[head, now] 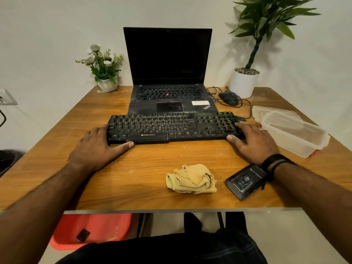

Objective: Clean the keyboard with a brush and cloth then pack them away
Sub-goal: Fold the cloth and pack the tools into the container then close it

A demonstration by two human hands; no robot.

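A dusty black keyboard [171, 128] lies across the wooden table [148, 168] in front of a laptop. My left hand [97, 144] holds its left end, thumb along the front edge and fingers over the corner. At the right end my right hand [253, 140] holds it the same way, fingers on the number pad. A crumpled tan cloth [191, 179] lies near the table's front edge. Beside it, under my right wrist, is a black rectangular item [245, 181] with a knob on top; I cannot tell whether it is the brush.
An open black laptop [169, 73] stands behind the keyboard. A wired mouse [228, 98] and a potted plant [244, 82] sit at the back right, a small flower pot [107, 82] at the back left. A clear plastic container [293, 132] and its lid [274, 111] lie at the right.
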